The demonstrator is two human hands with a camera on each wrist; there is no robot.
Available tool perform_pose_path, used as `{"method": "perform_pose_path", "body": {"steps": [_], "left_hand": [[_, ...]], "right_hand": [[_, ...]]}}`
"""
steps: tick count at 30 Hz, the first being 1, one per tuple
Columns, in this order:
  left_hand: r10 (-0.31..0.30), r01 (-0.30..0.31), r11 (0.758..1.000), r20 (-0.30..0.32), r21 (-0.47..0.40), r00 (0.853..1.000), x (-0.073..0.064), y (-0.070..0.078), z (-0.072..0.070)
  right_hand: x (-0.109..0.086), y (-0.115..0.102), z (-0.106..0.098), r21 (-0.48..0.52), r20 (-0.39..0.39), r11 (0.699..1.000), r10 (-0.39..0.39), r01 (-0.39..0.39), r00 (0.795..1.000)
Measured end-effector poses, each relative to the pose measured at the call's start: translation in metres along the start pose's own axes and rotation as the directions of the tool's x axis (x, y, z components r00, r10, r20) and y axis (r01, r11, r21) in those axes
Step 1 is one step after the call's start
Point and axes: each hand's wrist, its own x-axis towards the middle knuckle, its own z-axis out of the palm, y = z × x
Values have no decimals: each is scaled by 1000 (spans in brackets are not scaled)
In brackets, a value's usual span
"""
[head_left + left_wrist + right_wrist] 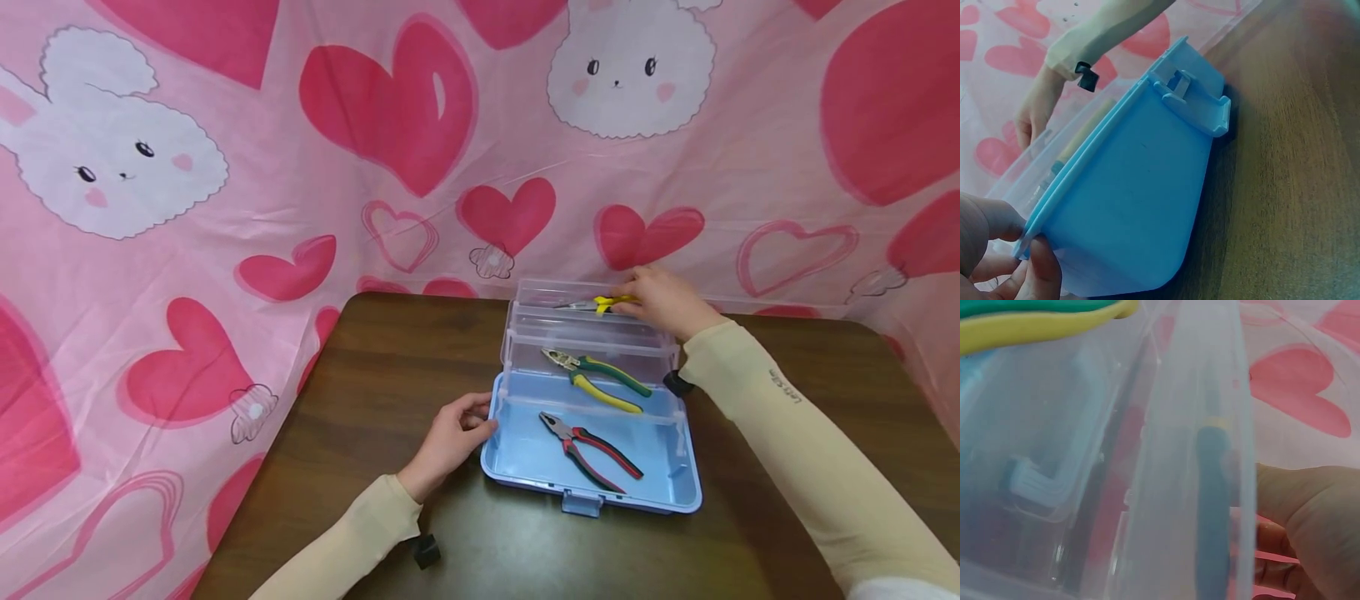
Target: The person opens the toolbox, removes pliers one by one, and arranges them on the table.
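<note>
A blue toolbox (517,446) stands unfolded, its stepped clear trays (523,360) rising behind it. My left hand (450,433) pinches the box's left rim between thumb and fingers, also seen close in the left wrist view. Over the rearmost tray, my right hand (663,300) holds yellow-and-black long-nose pliers (603,304) by the handles, jaws pointing left. Green-and-yellow combination pliers (615,375) lie across a middle tray. Red-and-black combination pliers (557,425) rest in the blue base. In the right wrist view, clear plastic partly veils a dark handle (1213,506).
The box sits on a dark wooden table (420,342). A pink cloth (345,167) with hearts and rabbits hangs right behind the table. At the box's front edge, a latch (582,502) hangs down.
</note>
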Motion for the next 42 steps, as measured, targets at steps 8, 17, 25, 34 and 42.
{"method": "perform_pose_path", "body": {"steps": [8, 17, 25, 34, 42], "left_hand": [[-7, 7, 999, -5, -32, 1000, 2, 2, 3], [-19, 19, 1000, -3, -22, 1000, 3, -1, 3], [-14, 14, 1000, 0, -22, 1000, 4, -1, 3], [-24, 24, 999, 4, -26, 1000, 5, 2, 2], [-27, 27, 999, 10, -30, 1000, 4, 1, 2]], "right_hand": [[1, 2, 2, -30, -31, 999, -12, 12, 999], [2, 3, 2, -19, -33, 1000, 12, -13, 999], [6, 11, -1, 39, -2, 998, 40, -40, 999], [15, 8, -5, -28, 25, 1000, -1, 2, 1000], [18, 8, -7, -32, 47, 999, -19, 21, 999]]}}
